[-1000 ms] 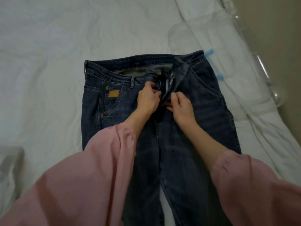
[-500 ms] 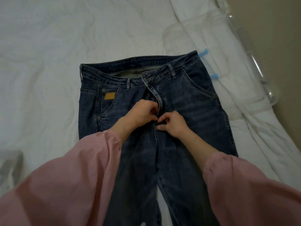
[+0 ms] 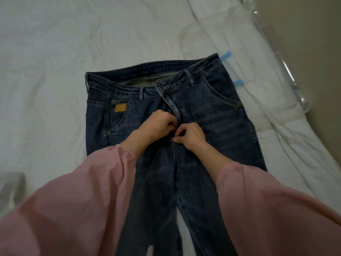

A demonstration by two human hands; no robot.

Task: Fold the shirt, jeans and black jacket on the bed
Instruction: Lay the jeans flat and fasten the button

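- Head view: the jeans (image 3: 212, 126) are lying flat and front-up on the white bed (image 3: 55, 52), with the waistband (image 3: 129, 85) at the far end and the legs running back toward the person.
- Compared with a second ago, both hands are sitting lower on the fly (image 3: 170, 104). They were up just under the waistband then, and now they are at its lower end.
- The fly flap, which was turned open a second ago, is now lying closed over the front. The top of the waistband is still gaping and unfastened.
- Since half a second ago the hands are barely shifting.
- The left hand (image 3: 158, 124) is curling knuckles-up, its grip clamped on the denim at the left edge of the fly.
- The right hand (image 3: 191, 135) is bending at the wrist, with thumb and forefinger pinching the jeans at the base of the fly. Whether a zip pull is between them cannot be told.
- The two hands are almost touching, and both forearms are reaching out of loose pink sleeves (image 3: 83, 200).
- A clear plastic bag (image 3: 276, 71) with blue clips (image 3: 226, 55) is lying just beside the right hip of the jeans.
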